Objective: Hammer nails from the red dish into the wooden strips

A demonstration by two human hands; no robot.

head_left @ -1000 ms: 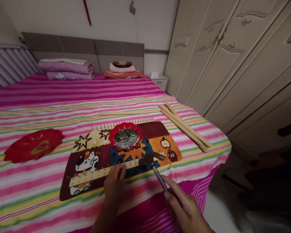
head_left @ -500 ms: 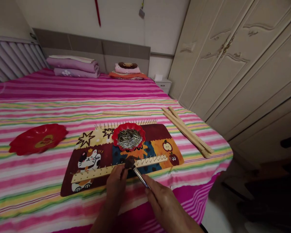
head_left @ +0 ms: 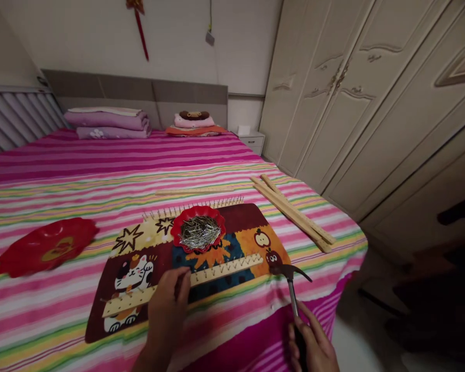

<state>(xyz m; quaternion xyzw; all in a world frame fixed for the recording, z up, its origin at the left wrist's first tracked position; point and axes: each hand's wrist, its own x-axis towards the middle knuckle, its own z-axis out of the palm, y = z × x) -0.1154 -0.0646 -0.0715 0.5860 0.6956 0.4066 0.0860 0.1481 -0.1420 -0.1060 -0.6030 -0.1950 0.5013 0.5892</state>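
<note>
My right hand [head_left: 313,338] is wrapped round the handle of a claw hammer [head_left: 292,292], whose head sits beyond the right end of a wooden strip [head_left: 129,301]. Nails stick up in a row along that strip, which lies across a patterned mat [head_left: 232,217]. Over the strip's middle is my left hand [head_left: 167,305], thumb and fingers drawn together; whatever is between the fingertips is hidden. Behind the strip, a red scalloped bowl [head_left: 173,235] holds a heap of nails [head_left: 200,232].
A second nailed strip [head_left: 170,212] runs along the mat's far edge, with a bare strip [head_left: 196,191] beyond. Several wooden strips [head_left: 290,209] lie at right near the bed's edge. A red plate [head_left: 48,245] is at left. Folded bedding [head_left: 108,123] rests by the headboard.
The hammer came from the strip's right part to beside my left fingers, then swung away to the right. My left hand stays at the strip's middle. The view has shifted slightly.
</note>
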